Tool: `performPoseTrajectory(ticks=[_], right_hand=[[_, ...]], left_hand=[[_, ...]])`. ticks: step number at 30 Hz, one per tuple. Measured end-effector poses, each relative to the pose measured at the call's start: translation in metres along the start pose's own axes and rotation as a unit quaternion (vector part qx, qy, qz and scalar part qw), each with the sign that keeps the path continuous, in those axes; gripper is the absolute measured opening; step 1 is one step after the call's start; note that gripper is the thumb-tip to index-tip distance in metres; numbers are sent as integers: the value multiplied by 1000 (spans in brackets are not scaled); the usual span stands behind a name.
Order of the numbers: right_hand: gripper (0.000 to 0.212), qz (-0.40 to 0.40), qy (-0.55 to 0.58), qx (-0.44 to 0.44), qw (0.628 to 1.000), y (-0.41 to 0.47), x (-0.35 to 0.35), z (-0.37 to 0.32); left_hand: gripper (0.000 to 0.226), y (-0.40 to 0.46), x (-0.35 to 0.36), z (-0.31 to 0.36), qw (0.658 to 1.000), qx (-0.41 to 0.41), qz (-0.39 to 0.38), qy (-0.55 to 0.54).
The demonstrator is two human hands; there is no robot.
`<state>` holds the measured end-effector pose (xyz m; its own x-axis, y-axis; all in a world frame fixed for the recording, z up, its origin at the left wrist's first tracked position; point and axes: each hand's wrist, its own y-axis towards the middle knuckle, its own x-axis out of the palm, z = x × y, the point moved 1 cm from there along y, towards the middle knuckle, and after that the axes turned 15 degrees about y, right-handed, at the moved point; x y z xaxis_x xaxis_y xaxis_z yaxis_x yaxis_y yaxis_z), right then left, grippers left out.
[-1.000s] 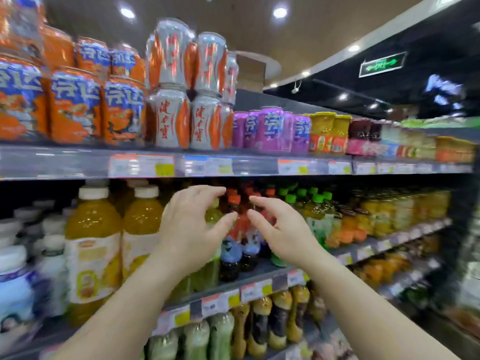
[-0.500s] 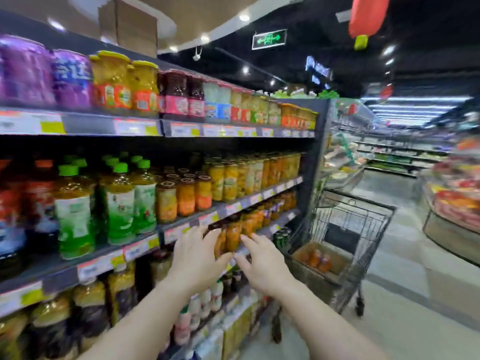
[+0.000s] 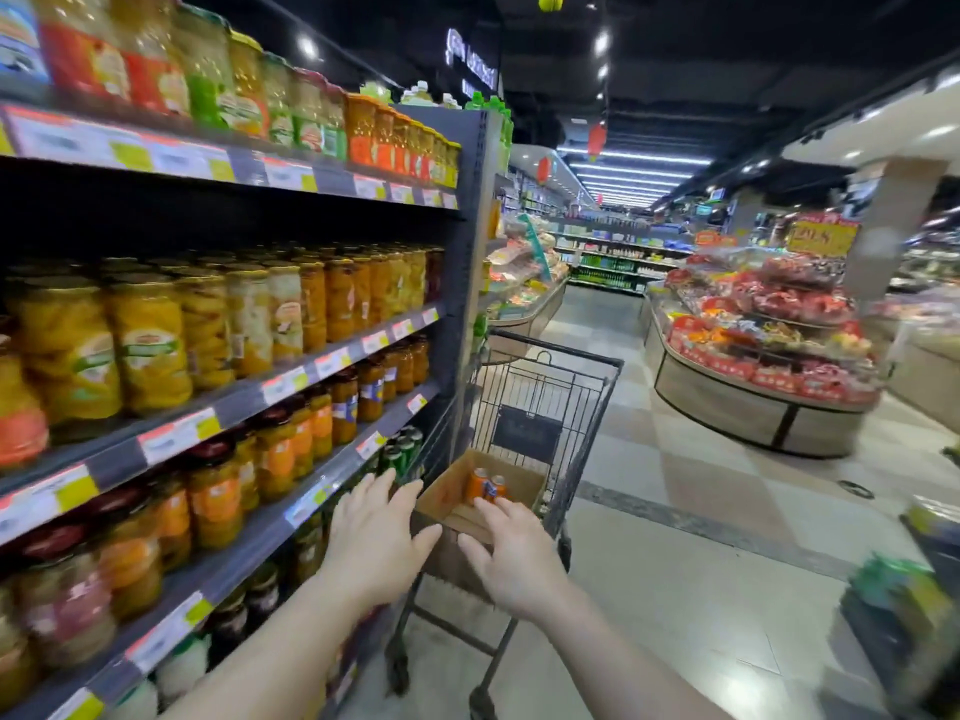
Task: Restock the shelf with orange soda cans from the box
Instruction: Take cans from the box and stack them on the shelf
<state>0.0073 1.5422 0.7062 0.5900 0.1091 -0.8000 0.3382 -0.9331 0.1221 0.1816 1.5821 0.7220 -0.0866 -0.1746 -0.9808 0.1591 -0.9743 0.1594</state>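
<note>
A brown cardboard box (image 3: 447, 493) sits in a black wire shopping cart (image 3: 545, 402) beside the shelf end. Two orange soda cans (image 3: 485, 484) stand upright inside the box. My left hand (image 3: 376, 543) is stretched out with straight fingers, just left of the box's near corner. My right hand (image 3: 514, 553) reaches forward over the box's near edge, fingers spread and holding nothing. Both hands are empty.
Shelves (image 3: 291, 376) of fruit jars run along the left. Green cans (image 3: 402, 449) stand on a low shelf by the cart. A round display stand (image 3: 753, 387) with red packets fills the right. Tiled aisle floor (image 3: 675, 537) lies between. Blurred goods (image 3: 904, 615) sit at the right edge.
My view has swung right from the can shelf to the aisle. Both empty hands have dropped and moved toward the box in the cart, which is now much closer.
</note>
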Motion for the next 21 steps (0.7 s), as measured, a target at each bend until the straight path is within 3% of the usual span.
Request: performPoseTrajectory(ticks=[11,21], right_hand=[[62,-3,49,123,991,197,-15,154],[62,-111,7,67,991,380,-11,263]], left_hand=[[64,220,85,73,997,34,-56,-27],[66,380,188,106,992,-59,-105,-38]])
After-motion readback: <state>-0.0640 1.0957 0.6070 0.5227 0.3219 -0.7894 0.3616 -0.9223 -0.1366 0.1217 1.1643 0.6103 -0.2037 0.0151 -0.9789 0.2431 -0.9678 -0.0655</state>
